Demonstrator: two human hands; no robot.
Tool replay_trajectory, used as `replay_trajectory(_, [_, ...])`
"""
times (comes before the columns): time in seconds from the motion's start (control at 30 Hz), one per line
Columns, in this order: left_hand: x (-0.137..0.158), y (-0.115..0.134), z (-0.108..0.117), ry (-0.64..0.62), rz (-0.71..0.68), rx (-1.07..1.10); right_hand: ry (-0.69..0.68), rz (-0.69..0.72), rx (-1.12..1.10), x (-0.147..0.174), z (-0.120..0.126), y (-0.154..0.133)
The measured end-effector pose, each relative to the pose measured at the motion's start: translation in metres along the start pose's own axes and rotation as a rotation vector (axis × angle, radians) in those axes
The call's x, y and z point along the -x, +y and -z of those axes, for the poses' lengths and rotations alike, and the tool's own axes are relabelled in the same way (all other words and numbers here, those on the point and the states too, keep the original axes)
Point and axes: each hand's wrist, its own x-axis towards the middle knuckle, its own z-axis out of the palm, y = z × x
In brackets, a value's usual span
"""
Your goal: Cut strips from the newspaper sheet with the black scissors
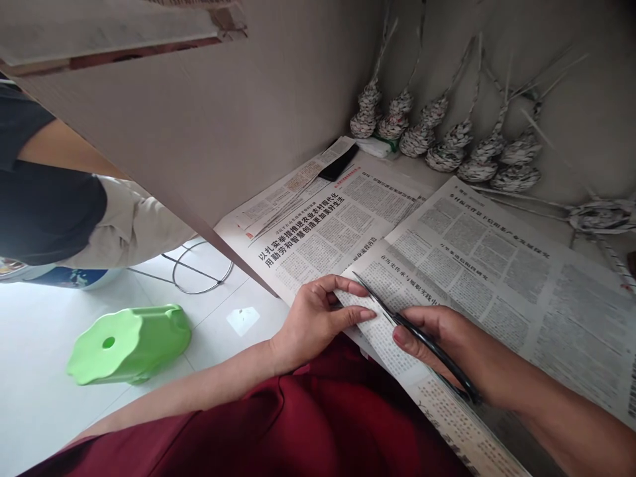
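My right hand (447, 344) grips a pair of scissors (422, 338) with black handles, its blades lying over the newspaper sheet (477, 265) near its left edge. Close to the blade tips, my left hand (322, 311) pinches the edge of that same sheet between thumb and fingers. The sheet is printed with dense columns of text, and its near part slopes down over the front edge of the surface. Beneath it, another newspaper (308, 232) lies flat, with large black headline characters.
Several gourd shapes woven from twisted paper (447, 146) stand along the back wall. A dark flat object (340, 164) lies partly under newspaper. An upright panel (278, 99) rises at left. Beyond it are a green stool (132, 341), a wire ring (203, 268) and another person (54, 179).
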Motion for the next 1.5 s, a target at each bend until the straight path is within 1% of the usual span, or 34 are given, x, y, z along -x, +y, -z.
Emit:
replay_trajectory(0.1, [0.001, 0.000, 0.000, 0.008, -0.006, -0.011, -0.063, -0.028, -0.013, 0.001, 0.000, -0.001])
replay_trajectory(0.3, [0.001, 0.000, 0.002, -0.005, 0.006, 0.003, -0.069, -0.034, -0.022, -0.003, -0.001, 0.004])
replay_trajectory(0.53, [0.001, 0.001, 0.004, 0.011, -0.001, -0.047, -0.056, 0.007, -0.033, -0.006, -0.003, 0.009])
replay_trajectory(0.7, [0.004, 0.002, 0.005, -0.031, 0.010, -0.050, -0.098, -0.034, -0.004, -0.009, -0.001, -0.004])
replay_trajectory(0.8, [0.005, 0.004, 0.006, -0.015, 0.007, -0.054, -0.104, -0.024, 0.036, -0.013, -0.001, -0.015])
replay_trajectory(0.9, [0.005, 0.004, 0.008, 0.004, 0.004, -0.061, -0.091, -0.005, 0.055, -0.017, -0.003, -0.018])
replay_trajectory(1.0, [0.004, 0.002, 0.009, 0.008, -0.002, -0.064, -0.066, 0.023, 0.027, -0.022, -0.006, -0.011])
replay_trajectory(1.07, [0.005, 0.000, 0.009, 0.005, -0.009, -0.075, -0.029, 0.081, 0.010, -0.022, -0.009, -0.007])
replay_trajectory(1.13, [0.006, 0.000, 0.009, -0.027, -0.008, -0.061, -0.006, 0.125, -0.036, -0.020, -0.011, -0.005])
replay_trajectory(1.23, [0.009, 0.002, 0.010, -0.058, -0.005, -0.035, -0.014, 0.100, -0.148, -0.007, -0.010, -0.004])
replay_trajectory(1.3, [0.010, 0.005, 0.012, -0.014, -0.014, -0.062, 0.033, 0.089, -0.215, 0.007, -0.004, 0.001])
replay_trajectory(1.33, [0.010, 0.006, 0.013, 0.010, -0.017, -0.066, 0.092, 0.094, -0.236, 0.014, 0.000, 0.006])
replay_trajectory(1.4, [0.008, 0.008, 0.016, 0.024, -0.002, -0.086, 0.252, 0.100, -0.260, 0.032, 0.011, 0.023])
replay_trajectory(1.5, [0.003, 0.008, 0.017, 0.014, 0.008, -0.114, 0.529, 0.059, -0.189, 0.063, 0.027, 0.059])
